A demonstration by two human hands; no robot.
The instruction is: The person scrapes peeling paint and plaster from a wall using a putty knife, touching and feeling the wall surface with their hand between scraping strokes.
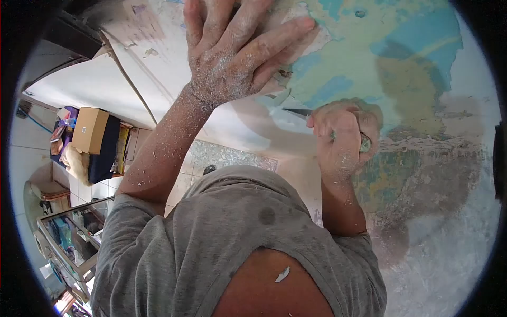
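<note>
Closest to camera: grey T-shirt, darker round spot on the front, pale chip lying on the skin below the neckline. Both forearms run up from it, the left one thick with white dust and flecks.

Right hand: fist closed round the handle of a scraper, thin blade sticking out to picture left, greenish handle end showing at the other side. Scraper is at the wall, blade tip just below a curled paint flake; can't tell if they touch. Left hand: unclenched, fingers spread against the wall above the blade, palm hidden, back dusty.

Labels: small dark square mark on the cardboard box, too small to read. Packets beside it purple and red, print unreadable.

Wall patchy green, blue, white, brown, with ragged paint edges. Box sits on dark blue cloth, cream fluffy thing next to it. Thin pole slants at left, glass-sided case lower left, speckled sheet on tiled floor. In the way: left hand covers part of the peeling edge, shirt blocks much of the floor.
</note>
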